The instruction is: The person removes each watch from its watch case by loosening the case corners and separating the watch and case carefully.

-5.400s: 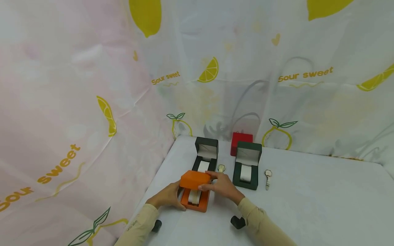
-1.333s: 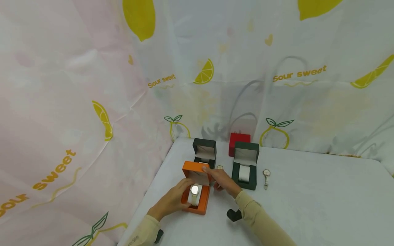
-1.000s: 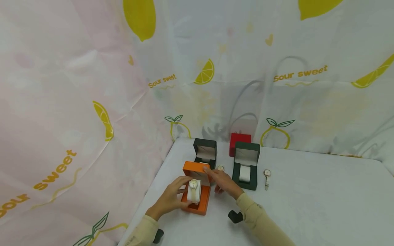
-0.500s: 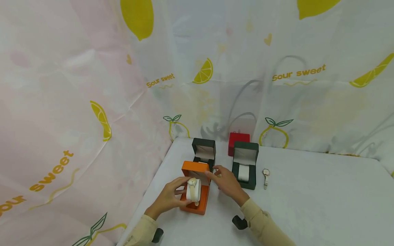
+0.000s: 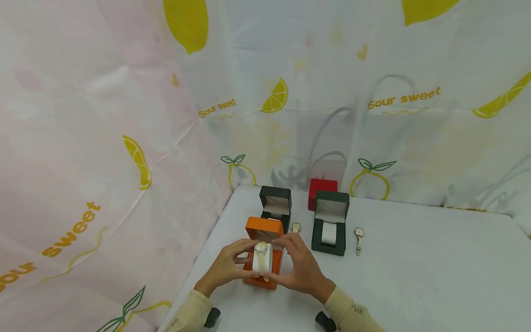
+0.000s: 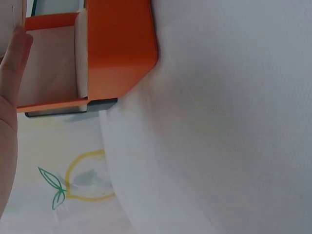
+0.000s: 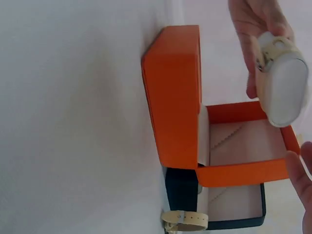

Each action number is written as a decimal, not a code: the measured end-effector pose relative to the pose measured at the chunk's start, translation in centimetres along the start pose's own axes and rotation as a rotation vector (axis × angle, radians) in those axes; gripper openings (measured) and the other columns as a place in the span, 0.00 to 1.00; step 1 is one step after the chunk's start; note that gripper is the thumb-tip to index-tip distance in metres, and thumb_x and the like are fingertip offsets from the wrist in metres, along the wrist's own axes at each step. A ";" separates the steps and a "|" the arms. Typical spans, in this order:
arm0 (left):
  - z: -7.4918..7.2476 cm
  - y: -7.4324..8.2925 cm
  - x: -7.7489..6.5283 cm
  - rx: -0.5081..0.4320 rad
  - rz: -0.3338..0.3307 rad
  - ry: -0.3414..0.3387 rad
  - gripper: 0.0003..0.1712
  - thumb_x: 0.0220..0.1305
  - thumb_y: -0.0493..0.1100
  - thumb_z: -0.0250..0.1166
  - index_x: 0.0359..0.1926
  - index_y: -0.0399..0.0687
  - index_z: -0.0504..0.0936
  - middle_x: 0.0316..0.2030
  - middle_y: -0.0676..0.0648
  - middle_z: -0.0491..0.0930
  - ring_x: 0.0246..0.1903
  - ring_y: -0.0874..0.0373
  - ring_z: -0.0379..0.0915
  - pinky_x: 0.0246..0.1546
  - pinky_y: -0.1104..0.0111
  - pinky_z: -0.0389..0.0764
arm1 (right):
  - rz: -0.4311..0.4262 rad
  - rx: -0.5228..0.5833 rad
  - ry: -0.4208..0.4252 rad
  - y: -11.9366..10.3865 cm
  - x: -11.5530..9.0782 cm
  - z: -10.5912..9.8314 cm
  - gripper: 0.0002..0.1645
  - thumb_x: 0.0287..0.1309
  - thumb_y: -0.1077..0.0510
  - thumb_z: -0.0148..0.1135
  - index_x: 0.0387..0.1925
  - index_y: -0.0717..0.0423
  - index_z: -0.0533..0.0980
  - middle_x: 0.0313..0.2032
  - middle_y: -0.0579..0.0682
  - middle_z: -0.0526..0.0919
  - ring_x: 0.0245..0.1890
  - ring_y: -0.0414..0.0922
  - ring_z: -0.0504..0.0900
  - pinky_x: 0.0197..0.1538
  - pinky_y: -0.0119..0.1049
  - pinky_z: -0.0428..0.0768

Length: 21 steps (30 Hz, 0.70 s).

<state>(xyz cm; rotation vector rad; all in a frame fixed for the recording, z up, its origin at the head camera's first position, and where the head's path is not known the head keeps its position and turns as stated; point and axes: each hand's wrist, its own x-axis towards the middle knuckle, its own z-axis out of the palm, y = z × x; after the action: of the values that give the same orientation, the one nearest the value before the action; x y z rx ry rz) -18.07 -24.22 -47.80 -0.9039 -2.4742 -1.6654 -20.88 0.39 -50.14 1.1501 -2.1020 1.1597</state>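
Between my hands is a white watch cushion (image 5: 268, 265) with a pale-strapped wristwatch (image 5: 261, 249) wrapped round it. My left hand (image 5: 226, 265) grips it from the left, thumb low and fingers at the top; the right wrist view shows this left hand (image 7: 256, 22) holding the cushion (image 7: 287, 90) over the box. My right hand (image 5: 304, 269) curves at the cushion's right side, its fingers (image 7: 301, 180) apart from it in the right wrist view. Beneath and behind stands the orange watch box (image 5: 264, 224), lid raised. In the left wrist view the cushion is mostly out of frame.
Behind the orange box stands a dark open box (image 5: 275, 193). A wristwatch (image 5: 296, 227) lies beside it. Further right are a green open box (image 5: 340, 237) with a white cushion, a red box (image 5: 322, 188) behind it, and another wristwatch (image 5: 359, 234). Printed sheets hang behind the table.
The orange lid has been raised, and my left hand has lifted the cushion with its watch out of the box. My right hand has left the lid and come down to the cushion's right side.
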 end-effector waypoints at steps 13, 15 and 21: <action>0.6 -2.3 0.0 -0.063 -0.018 -0.018 0.43 0.48 0.36 0.78 0.66 0.40 0.71 0.61 0.39 0.71 0.57 0.52 0.72 0.46 0.59 0.82 | 0.073 0.126 -0.126 -0.2 -0.6 0.8 0.49 0.43 0.36 0.76 0.65 0.49 0.68 0.60 0.44 0.71 0.52 0.41 0.74 0.44 0.39 0.83; 0.6 -2.3 0.0 -0.069 -0.013 -0.021 0.42 0.48 0.37 0.77 0.66 0.41 0.72 0.61 0.39 0.71 0.57 0.51 0.72 0.46 0.60 0.82 | 0.088 0.155 -0.132 -0.2 -0.5 0.8 0.47 0.45 0.38 0.76 0.65 0.48 0.69 0.59 0.43 0.72 0.49 0.39 0.75 0.41 0.38 0.84; 0.6 -2.5 0.0 -0.079 -0.016 -0.016 0.42 0.48 0.36 0.77 0.65 0.39 0.72 0.61 0.39 0.72 0.57 0.54 0.73 0.46 0.61 0.82 | 0.120 0.219 -0.148 -0.2 -0.2 0.7 0.45 0.45 0.40 0.76 0.65 0.48 0.70 0.60 0.41 0.74 0.48 0.39 0.76 0.37 0.36 0.84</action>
<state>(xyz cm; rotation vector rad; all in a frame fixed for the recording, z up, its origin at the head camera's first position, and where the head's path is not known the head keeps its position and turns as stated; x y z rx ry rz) -19.04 -24.35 -50.19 -0.9111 -2.4479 -1.7797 -20.58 -0.16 -50.56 1.2549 -2.2235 1.4296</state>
